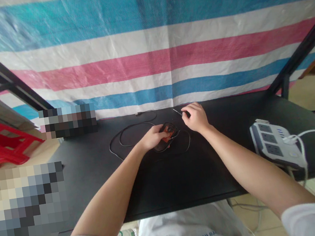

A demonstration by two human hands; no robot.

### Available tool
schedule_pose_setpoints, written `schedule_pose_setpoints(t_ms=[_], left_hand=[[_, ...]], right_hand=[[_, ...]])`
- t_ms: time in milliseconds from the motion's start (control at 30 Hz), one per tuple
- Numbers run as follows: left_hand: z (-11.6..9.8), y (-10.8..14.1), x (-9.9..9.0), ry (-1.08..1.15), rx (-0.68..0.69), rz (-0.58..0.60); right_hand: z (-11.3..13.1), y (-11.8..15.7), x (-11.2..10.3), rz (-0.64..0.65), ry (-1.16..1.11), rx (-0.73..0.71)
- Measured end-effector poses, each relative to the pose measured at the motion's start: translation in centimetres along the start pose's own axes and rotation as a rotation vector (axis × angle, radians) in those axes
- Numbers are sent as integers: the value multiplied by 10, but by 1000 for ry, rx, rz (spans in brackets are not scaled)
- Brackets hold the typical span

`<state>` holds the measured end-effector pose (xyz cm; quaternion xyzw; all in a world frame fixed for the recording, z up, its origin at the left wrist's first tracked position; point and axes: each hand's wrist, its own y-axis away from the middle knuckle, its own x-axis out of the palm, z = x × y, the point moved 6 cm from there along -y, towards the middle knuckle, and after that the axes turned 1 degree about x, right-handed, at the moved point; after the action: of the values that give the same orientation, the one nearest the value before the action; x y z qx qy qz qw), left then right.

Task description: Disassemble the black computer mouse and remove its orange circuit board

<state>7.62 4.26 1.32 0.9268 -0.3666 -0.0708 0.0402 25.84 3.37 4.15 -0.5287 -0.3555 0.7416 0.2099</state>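
Observation:
My left hand is closed around the left side of an opened computer mouse, a dark rounded shell with an orange-red circuit board showing inside. A thin black cord runs from it in loops over the table, and its plug lies near the back edge. To the right and slightly farther back, my right hand grips a slim screwdriver by its dark handle. The metal tip points left and up, apart from the mouse. My fingers hide part of the shell and most of the handle.
Both hands work over a black table. On its right side sits a white power strip with a white cable plugged in. A striped plastic sheet hangs behind. A red stool stands at left; blurred blocks cover nearby areas.

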Motion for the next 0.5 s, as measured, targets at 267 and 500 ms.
schedule_pose_setpoints(t_ms=[267, 500], left_hand=[[7, -4, -9, -72, -32, -58], [7, -3, -12, -50, -44, -48]], right_hand=[[21, 1, 16, 323, 27, -37], [26, 3, 21, 429, 98, -40]])
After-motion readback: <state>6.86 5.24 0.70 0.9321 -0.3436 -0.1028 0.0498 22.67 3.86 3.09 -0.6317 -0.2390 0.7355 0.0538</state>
